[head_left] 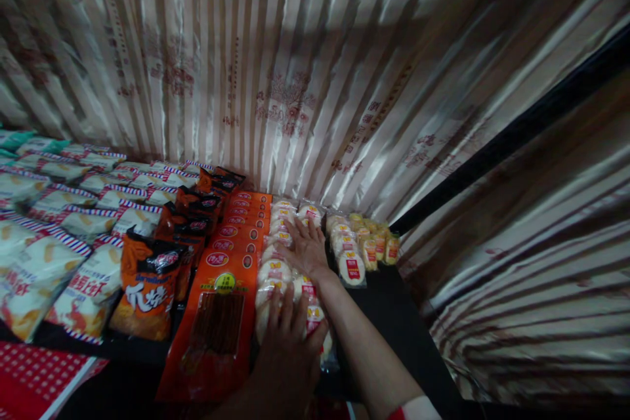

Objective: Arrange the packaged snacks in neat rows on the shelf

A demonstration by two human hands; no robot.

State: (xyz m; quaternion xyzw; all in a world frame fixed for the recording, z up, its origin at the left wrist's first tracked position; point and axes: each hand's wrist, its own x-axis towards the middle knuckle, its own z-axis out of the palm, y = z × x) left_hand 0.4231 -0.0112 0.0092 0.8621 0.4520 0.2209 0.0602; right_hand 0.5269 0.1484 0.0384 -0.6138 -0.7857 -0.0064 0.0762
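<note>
Small clear packets of round white crackers [274, 270], with red and yellow labels, lie overlapping in rows on a black surface. My right hand [308, 252] reaches over the rows from the lower right, fingers spread and palm down on the packets. Nearer the front edge, my left hand [289, 348] rests with its fingers stretched out over the closest packets. Neither hand grips anything I can see. Just left of them lies a row of overlapping orange packs [246, 315]; the front one has a window showing dark brown strips.
Orange and black snack bags [150, 292] and many white snack bags [86, 282] fill the left side. Another row of white cracker packets [351, 266] and small yellow packets [370, 252] lie to the right. A pleated curtain [295, 79] hangs behind; a dark pole [492, 151] slants across the right.
</note>
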